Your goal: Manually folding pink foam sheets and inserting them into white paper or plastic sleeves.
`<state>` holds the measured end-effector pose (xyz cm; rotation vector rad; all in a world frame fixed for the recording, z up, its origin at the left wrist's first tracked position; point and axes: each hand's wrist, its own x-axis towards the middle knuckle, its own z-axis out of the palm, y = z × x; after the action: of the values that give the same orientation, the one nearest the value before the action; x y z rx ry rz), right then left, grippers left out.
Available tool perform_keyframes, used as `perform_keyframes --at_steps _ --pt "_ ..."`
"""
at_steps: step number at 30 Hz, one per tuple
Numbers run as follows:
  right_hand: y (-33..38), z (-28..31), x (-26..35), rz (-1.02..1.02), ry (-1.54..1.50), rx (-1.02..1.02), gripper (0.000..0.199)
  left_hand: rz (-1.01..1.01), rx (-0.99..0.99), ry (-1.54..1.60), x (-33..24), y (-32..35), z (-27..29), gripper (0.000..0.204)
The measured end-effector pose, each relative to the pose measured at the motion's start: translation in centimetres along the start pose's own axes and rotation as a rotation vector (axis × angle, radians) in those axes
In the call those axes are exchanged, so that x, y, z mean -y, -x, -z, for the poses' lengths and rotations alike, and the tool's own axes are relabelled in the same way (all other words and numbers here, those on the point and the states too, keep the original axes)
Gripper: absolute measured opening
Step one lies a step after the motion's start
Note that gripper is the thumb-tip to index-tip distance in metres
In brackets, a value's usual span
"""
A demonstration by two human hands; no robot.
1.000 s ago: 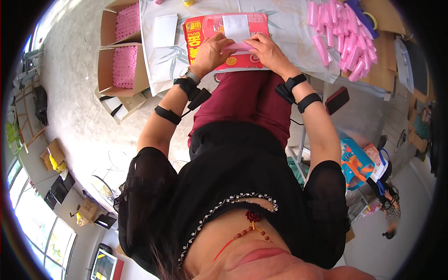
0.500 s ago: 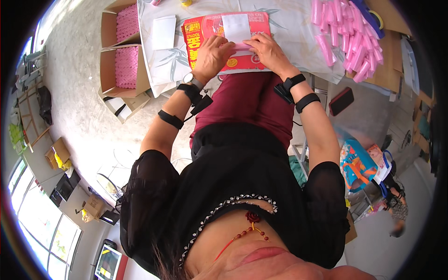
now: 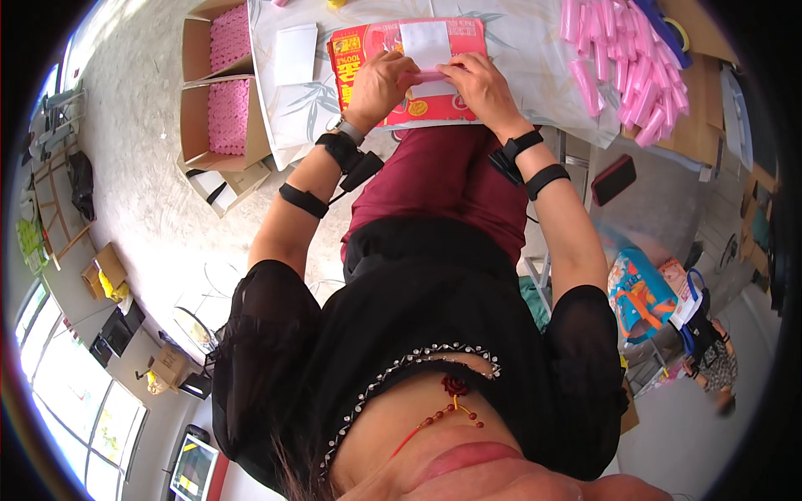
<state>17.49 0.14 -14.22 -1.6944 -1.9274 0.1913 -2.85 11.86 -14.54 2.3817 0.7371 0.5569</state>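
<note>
A small pink tube [image 3: 428, 76] is pinched between both hands at the upper centre of the frame, above a glossy red printed sheet [image 3: 359, 50] on the desk [image 3: 518, 50]. The left hand [image 3: 380, 83] and the right hand [image 3: 476, 83] are closed on its ends; the fingertips are hard to make out. A white paper rectangle [image 3: 426, 43] lies just above. Pink tubes [image 3: 622, 67] are heaped at upper right, and cardboard boxes [image 3: 224, 108] of pink pieces stand at upper left.

Pink piece [image 3: 428, 76] between both hands — mostly hidden — kind unclear.
</note>
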Motion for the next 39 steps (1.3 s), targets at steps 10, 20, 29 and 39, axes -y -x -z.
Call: perform_keyframes --at_steps 10,20,29,39 --pt "-1.1 -0.8 -0.6 -0.095 -0.050 0.005 0.016 -0.068 -0.106 -0.162 -1.1 0.7 0.6 0.018" --pt "-1.5 -0.7 -0.8 -0.124 -0.064 0.035 0.020 -0.176 0.078 -0.394 -3.0 2.0 -0.7 0.027" --pt "-1.5 -0.5 -0.7 -0.144 -0.067 0.063 0.018 -0.204 0.017 -0.392 -3.9 1.3 -2.7 0.033" --pt "-1.9 -0.1 -1.1 -0.158 -0.099 0.124 0.019 -0.109 -0.195 -0.233 -2.9 1.5 -1.8 0.014"
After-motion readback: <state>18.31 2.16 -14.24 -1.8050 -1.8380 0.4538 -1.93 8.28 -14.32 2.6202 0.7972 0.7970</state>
